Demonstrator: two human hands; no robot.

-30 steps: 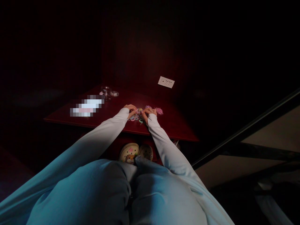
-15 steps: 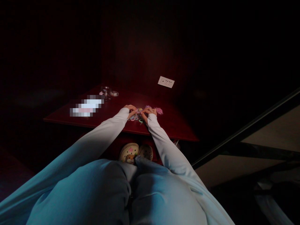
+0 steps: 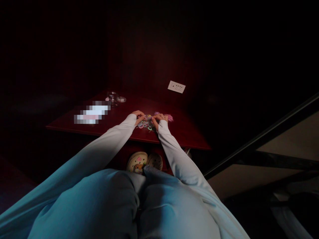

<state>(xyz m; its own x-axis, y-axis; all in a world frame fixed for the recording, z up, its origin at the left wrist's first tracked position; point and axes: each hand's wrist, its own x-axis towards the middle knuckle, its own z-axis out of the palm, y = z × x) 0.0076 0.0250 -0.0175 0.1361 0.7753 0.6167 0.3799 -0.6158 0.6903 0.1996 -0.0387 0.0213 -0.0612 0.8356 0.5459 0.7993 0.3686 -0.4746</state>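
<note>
A small tangled pile of multicoloured loops, seemingly hair ties (image 3: 147, 124), lies on the dark red tabletop (image 3: 119, 127). At the left edge of this pile is my left hand (image 3: 139, 115), fingers curled in and pinched toward the thumb. My right hand (image 3: 159, 119) is opposite, its thumb and fingertips pinched at the pile's right side. Whatever either pinch holds is too small to make out. Just behind and right of my right hand sits a pink frilly bunch (image 3: 170, 117), partly covered by that hand.
A clear jar (image 3: 113, 97) stands at the back left, with a round lid (image 3: 121, 99) beside it. A bright blurred-out phone-like object (image 3: 93, 113) is on the left of the table. A white socket plate (image 3: 176, 87) is on the wall. Beneath the table edge are clogs (image 3: 137, 160).
My right hand has shifted slightly right, widening the gap between both hands and showing more of the loops. My left hand has barely moved.
</note>
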